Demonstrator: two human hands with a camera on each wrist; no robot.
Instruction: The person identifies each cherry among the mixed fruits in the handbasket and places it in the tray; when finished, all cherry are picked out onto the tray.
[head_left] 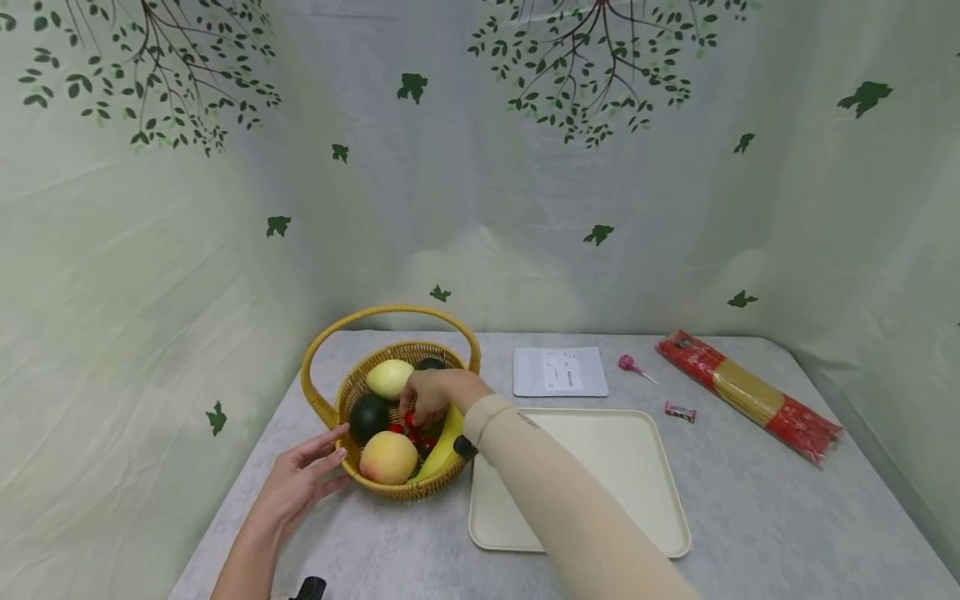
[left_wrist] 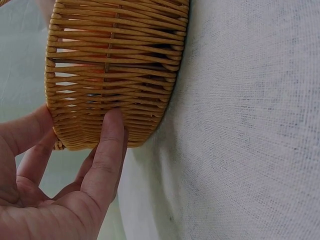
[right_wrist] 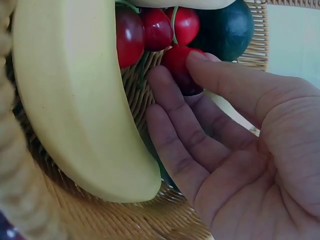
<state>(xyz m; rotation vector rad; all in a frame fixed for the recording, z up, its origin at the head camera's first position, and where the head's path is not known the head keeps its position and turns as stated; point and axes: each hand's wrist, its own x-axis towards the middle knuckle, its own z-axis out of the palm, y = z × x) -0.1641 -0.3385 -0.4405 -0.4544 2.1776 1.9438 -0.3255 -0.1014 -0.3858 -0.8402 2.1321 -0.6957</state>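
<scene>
A wicker basket (head_left: pixel 406 493) with a tall arched handle holds fruit on the table's left side. My right hand (head_left: pixel 431 393) reaches down into it, and in the right wrist view its thumb and fingers pinch a dark red cherry (right_wrist: pixel 181 72). Other cherries (right_wrist: pixel 156 30) lie beside that one, near a banana (right_wrist: pixel 85 100). A peach (head_left: pixel 388 457), a dark green fruit (head_left: pixel 369 418) and a pale yellow fruit (head_left: pixel 390 379) surround the cherries. Against the basket's outer left side, my left hand (head_left: pixel 298 481) rests its fairly straight fingertips on the weave (left_wrist: pixel 112 85).
Right of the basket lies a cream tray (head_left: pixel 600 483), partly under my right forearm. Behind it is a grey-white packet (head_left: pixel 560 372) with a label. Farther right are a lollipop (head_left: pixel 627 362), a small wrapped candy (head_left: pixel 680 412) and a long red-and-yellow noodle packet (head_left: pixel 750 396).
</scene>
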